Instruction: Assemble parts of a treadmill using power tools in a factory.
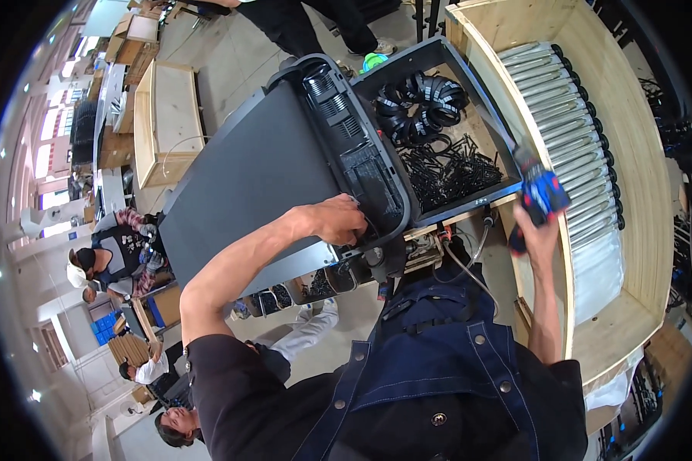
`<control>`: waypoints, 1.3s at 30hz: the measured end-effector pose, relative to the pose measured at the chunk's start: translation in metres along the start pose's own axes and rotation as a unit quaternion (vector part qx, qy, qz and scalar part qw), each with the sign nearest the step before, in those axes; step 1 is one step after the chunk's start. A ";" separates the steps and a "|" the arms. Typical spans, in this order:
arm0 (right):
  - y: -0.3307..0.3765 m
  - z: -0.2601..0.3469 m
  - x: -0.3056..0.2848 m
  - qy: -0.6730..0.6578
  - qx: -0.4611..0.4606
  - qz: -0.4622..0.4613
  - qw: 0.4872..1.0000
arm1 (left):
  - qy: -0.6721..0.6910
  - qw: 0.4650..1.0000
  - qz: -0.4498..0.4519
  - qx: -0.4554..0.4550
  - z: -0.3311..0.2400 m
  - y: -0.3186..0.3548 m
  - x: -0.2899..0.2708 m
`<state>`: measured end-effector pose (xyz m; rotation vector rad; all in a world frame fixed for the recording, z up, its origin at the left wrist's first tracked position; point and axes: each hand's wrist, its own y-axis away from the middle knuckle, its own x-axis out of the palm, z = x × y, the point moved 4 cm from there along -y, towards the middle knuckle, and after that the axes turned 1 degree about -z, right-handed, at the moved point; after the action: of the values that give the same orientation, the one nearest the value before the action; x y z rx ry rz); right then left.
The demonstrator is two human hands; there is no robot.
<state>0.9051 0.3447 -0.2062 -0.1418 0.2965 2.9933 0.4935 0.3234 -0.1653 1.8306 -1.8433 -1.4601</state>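
Notes from the side; clock centred on the worker's left hand, twelve straight ahead.

Left hand (338,220): fingers bent down over the near corner of a black plastic end bay (388,142), part of a broad dark-decked machine (261,161) whose deck spreads out toward ten o'clock. Whether the fingertips pinch something small or merely press, I cannot tell; the knuckles hide it.

Right hand (540,234), at three: wrapped around the grip of a blue, black and red cordless drill (544,194), chuck tilted up and away from the bay. My reading: carried off to the side so the left can feel about in the corner unobstructed.

Tray (469,201) at two, hard by the bay. Coiled black straps (442,101) toward one o'clock, a loose heap of black screws (457,175) nearer the worker; presumably set there for a short reach.

Beyond it, between two and three, a pale wooden crate (646,230): metal tubes (557,115) laid side by side, black ends all to the far side, likely for easy counting and lifting.

At nine, well apart, a co-worker (119,253) in plaid sleeves.

Writing: light marks on the coils, too small to make out; a small white mark on the tray's near edge; blurred pale lettering on the drill.
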 end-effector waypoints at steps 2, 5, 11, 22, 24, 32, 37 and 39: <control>0.026 0.001 -0.014 -0.045 0.089 0.118 0.988 | -0.005 1.000 -0.004 0.002 -0.002 -0.003 -0.004; 0.053 -0.021 -0.008 -0.049 0.191 0.215 0.957 | -0.011 1.000 0.002 0.000 -0.003 -0.007 -0.006; 0.066 -0.027 0.031 -0.112 0.285 0.321 0.896 | -0.021 1.000 0.003 -0.002 -0.004 -0.008 -0.008; 0.042 -0.002 0.049 -0.117 0.340 0.373 0.856 | -0.027 1.000 0.009 -0.007 -0.003 -0.008 -0.001; 0.035 0.000 0.050 -0.066 0.351 0.369 0.858 | -0.028 0.999 0.014 -0.006 -0.003 -0.009 -0.001; 0.019 0.003 0.059 -0.007 0.296 0.403 0.866 | -0.012 1.000 -0.014 0.002 -0.002 -0.006 -0.003; 0.012 0.013 0.062 0.010 0.298 0.406 0.864 | -0.011 1.000 -0.021 0.011 -0.002 -0.004 -0.004; 0.011 0.015 0.064 0.007 0.301 0.405 0.863 | 0.003 0.999 -0.028 0.019 0.000 -0.002 -0.005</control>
<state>0.8391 0.3445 -0.1967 0.0502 1.6316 3.4530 0.4964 0.3278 -0.1644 1.9180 -1.8433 -1.4449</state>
